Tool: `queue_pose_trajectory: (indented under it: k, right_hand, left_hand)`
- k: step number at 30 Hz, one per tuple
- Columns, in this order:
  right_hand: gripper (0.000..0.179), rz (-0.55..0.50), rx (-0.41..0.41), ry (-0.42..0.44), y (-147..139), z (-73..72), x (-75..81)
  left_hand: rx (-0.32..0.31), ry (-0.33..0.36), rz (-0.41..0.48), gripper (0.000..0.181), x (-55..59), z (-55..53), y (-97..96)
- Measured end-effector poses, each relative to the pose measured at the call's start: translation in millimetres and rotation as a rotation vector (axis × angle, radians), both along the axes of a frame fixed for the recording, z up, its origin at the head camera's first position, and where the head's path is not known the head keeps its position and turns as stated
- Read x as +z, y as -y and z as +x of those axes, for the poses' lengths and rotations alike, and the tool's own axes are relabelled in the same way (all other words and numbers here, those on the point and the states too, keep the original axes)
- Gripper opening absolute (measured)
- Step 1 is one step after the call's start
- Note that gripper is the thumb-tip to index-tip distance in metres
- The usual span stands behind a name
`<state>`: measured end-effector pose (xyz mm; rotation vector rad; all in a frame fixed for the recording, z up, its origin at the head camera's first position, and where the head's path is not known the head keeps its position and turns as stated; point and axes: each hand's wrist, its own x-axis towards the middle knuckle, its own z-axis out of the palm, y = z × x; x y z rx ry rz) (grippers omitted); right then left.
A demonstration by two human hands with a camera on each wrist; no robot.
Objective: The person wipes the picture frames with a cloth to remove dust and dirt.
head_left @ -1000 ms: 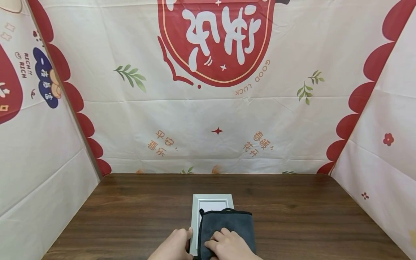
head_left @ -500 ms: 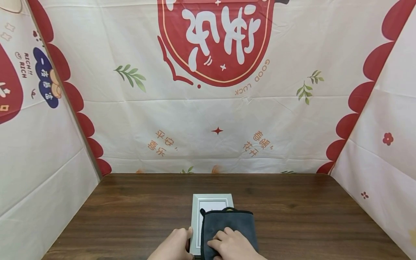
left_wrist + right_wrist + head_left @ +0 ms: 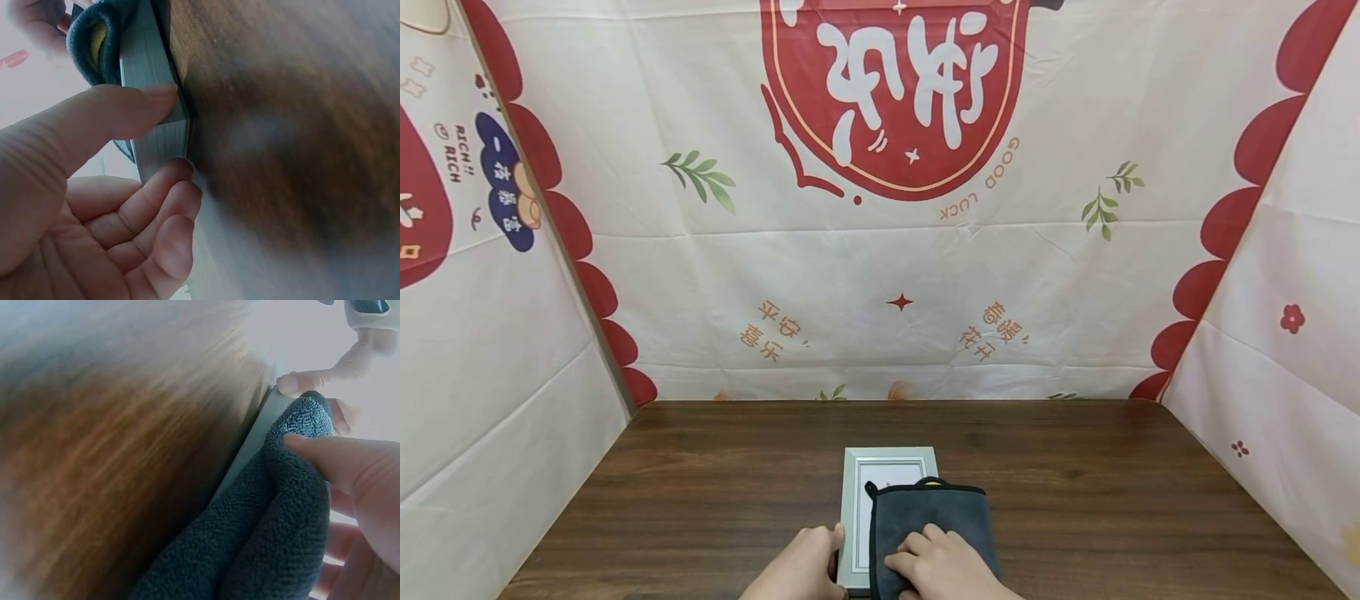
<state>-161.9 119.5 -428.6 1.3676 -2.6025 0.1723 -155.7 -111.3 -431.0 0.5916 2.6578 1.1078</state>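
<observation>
Picture frame: the pale frame (image 3: pixel 861 512) lies on the table (image 3: pixel 730 467), its left edge against the left fingers and its lower right part beneath the right fingers, with the cloth between.
Left hand: this hand (image 3: pixel 801 567) holds the frame near its lower left corner, thumb pressed to one face of the edge and curled fingers at the adjoining face; whether every fingertip touches, I cannot tell.
Right hand: this hand (image 3: pixel 951 567) has its fingers bent on the cloth, pinching a fold between thumb and fingers.
Dark cloth: the folded cloth (image 3: pixel 925 507) spreads under and ahead of the right fingers, past the frame's right edge.
Wiping so far: the frame is steadied and the cloth is on it, so I judge the wipe to be partway. The top and left strip lie outside the cloth; no smear or dust shows to tell wiped from unwiped.
Head view only: the frame's front and the printed sheet (image 3: pixel 790 275) behind the table, beyond both hands' fingertips.
Left wrist view: the corner's thickness beside the left thumb, and yellow plainly inside the cloth's fold, barely hinted at from above.
Right wrist view: the right thumb on the fold, hard to make out from the head.
</observation>
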Motion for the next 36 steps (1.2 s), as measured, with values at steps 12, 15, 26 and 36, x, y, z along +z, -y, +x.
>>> queue_pose_trajectory:
  k: [12, 15, 26, 36]
  right_hand:
    - [0.027, -0.025, 0.027, -0.016, -5.2, -2.9, -3.5]
    - [0.027, -0.028, 0.031, -0.002, -6.9, -3.6, -4.0]
    - [0.026, -0.038, 0.029, 0.011, -10.3, -4.0, -6.0]
    - [0.028, -0.042, 0.006, 0.008, -17.1, -0.7, -6.9]
  left_hand:
    - [-0.008, -0.067, -0.031, 0.029, -2.3, -0.8, -0.1]
    - [-0.008, -0.029, -0.018, 0.029, -1.7, -1.5, -0.1]
    - [0.002, 0.106, 0.034, 0.026, 0.2, -2.4, 0.6]
    - [-0.015, 0.029, 0.017, 0.028, -1.4, -2.2, 1.2]
